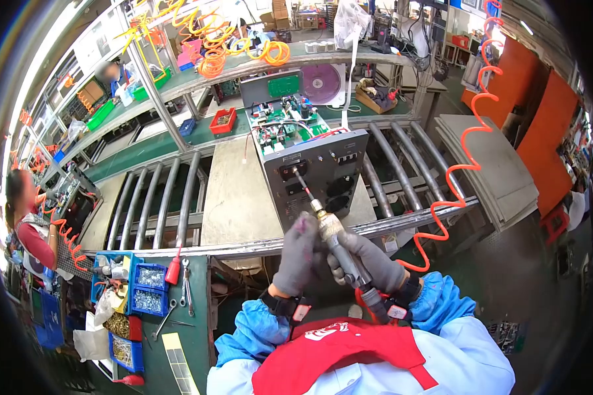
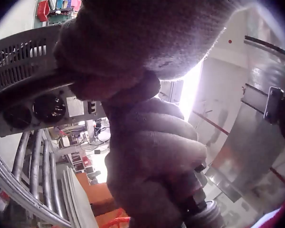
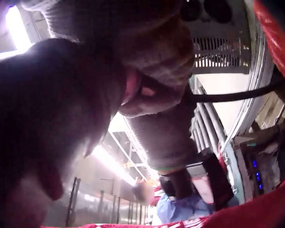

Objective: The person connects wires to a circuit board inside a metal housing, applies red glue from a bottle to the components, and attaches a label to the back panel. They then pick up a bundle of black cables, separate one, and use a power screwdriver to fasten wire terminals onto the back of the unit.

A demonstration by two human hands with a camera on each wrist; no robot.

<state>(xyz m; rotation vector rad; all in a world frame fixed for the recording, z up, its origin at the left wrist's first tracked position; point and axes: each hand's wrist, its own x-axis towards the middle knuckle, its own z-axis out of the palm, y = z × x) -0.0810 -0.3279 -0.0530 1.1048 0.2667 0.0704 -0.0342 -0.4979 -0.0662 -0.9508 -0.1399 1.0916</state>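
Note:
My gloved right hand (image 1: 375,260) grips a pneumatic screwdriver (image 1: 339,247), whose long bit slants up to a black socket (image 1: 292,170) on a dark grey metal panel (image 1: 316,158). Close beside the tool's front end is my gloved left hand (image 1: 296,257), fingers curled; I cannot tell whether it holds anything. In the left wrist view the left hand (image 2: 142,42) fills the top, above the right hand (image 2: 152,152) wrapped round the tool. Behind the panel, circuit boards (image 1: 286,122) with wiring lie exposed in the chassis.
The unit stands on a board (image 1: 237,204) over a roller conveyor (image 1: 171,197). A coiled orange air hose (image 1: 448,197) hangs at the right. Blue bins (image 1: 149,299) of screws, wrenches (image 1: 186,286) and a red-handled screwdriver (image 1: 172,270) lie at the left. Another person (image 1: 33,230) is at the far left.

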